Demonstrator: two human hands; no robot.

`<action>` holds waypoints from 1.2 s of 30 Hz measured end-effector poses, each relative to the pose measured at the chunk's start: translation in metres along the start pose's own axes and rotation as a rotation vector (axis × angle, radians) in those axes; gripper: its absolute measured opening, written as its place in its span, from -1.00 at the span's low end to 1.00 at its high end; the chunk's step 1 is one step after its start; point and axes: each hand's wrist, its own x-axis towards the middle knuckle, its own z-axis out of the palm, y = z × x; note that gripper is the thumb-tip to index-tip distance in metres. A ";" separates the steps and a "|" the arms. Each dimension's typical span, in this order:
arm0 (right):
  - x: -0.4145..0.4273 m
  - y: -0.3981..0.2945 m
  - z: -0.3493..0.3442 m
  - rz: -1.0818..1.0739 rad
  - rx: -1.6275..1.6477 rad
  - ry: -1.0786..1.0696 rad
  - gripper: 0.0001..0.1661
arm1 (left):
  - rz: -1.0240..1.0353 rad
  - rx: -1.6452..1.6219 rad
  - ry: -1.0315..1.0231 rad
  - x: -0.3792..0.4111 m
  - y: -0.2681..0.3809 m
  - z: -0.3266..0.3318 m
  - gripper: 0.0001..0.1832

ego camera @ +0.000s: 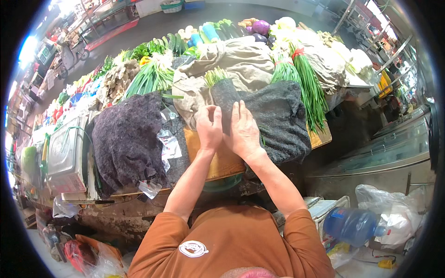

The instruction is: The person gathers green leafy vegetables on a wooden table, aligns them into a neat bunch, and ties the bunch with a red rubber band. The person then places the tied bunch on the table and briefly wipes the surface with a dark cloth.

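In the head view, a bunch of thin green stalks with pale tips (pixel 216 76) lies wrapped in a dark grey cloth (pixel 222 95), only its far end showing. My right hand (pixel 245 130) rests flat along the right side of this wrap, fingers stretched out. At the wrap's left side is my left hand (pixel 209 128), its fingers curled towards the thumb; whether it pinches the cloth's edge is hidden. Beneath both hands is a yellow-brown wooden board (pixel 198 146). A beige cloth (pixel 240 57) lies just beyond, and a bulky dark grey cloth (pixel 278 121) adjoins the right hand.
A dark fuzzy cloth (pixel 127 142) covers the left side, beside torn silvery plastic (pixel 170 144) and a metal lid (pixel 66 153). Tied green leafy stalks (pixel 309 93) hang at the right. Purple cabbage (pixel 260 27) sits at the back. A blue water bottle (pixel 351 226) lies lower right.
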 end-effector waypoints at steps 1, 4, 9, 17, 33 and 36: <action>-0.002 0.001 0.002 0.035 0.040 -0.026 0.13 | -0.036 -0.028 0.002 0.001 -0.006 0.000 -0.75; 0.000 0.033 -0.002 0.199 0.407 -0.012 0.08 | -0.140 -0.131 -0.047 -0.002 -0.012 0.006 -0.69; -0.007 0.068 -0.011 0.534 1.221 -0.103 -0.10 | -0.249 -0.214 -0.209 -0.005 -0.016 0.017 -0.44; -0.044 0.031 -0.019 0.407 1.600 -0.126 -0.01 | -0.727 -1.109 -0.464 0.010 0.017 -0.008 -0.25; -0.033 0.003 -0.061 0.268 0.932 -0.275 0.09 | -0.565 -1.248 -0.475 0.023 0.006 -0.035 -0.23; -0.021 -0.030 -0.074 0.093 0.569 -0.048 0.15 | -0.624 -1.212 -0.432 0.021 -0.008 -0.030 -0.28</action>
